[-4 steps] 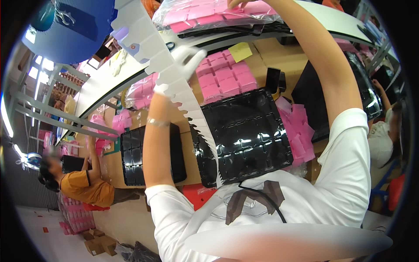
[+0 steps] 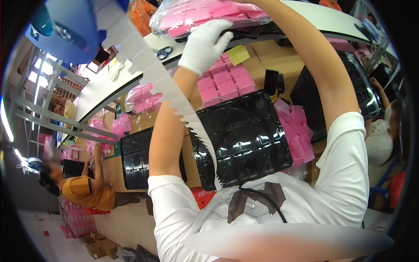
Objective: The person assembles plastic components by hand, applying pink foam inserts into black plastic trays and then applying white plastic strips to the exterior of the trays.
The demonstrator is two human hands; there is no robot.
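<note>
- Head view: both arms reach up and away from the body to a clear bag of pink boxes that lies on the white bench at the top of the picture.
- Left hand, in a white glove, lies against the underside of the bag, fingers spread and partly curled; it touches the plastic, but whether it grips it I cannot tell.
- Right hand is out of sight past the top edge; only the right forearm shows, running up to the bag's right end, so how far it is open cannot be told.
- Below the left hand lie loose pink boxes in rows on cardboard, and nearer the body a black tray with empty pockets.
- Beside the left forearm runs a white notched strip, slanting from upper left to the chest.
- Scissors lie on the bench just left of the gloved hand.
- Judged from this, the step in hand is taking hold of the bag on the bench.
- Next move, as a guess, calls for a firm hold at both ends, since the slack plastic could sag or let boxes shift.
- A person in an orange shirt works well off to the left.
</note>
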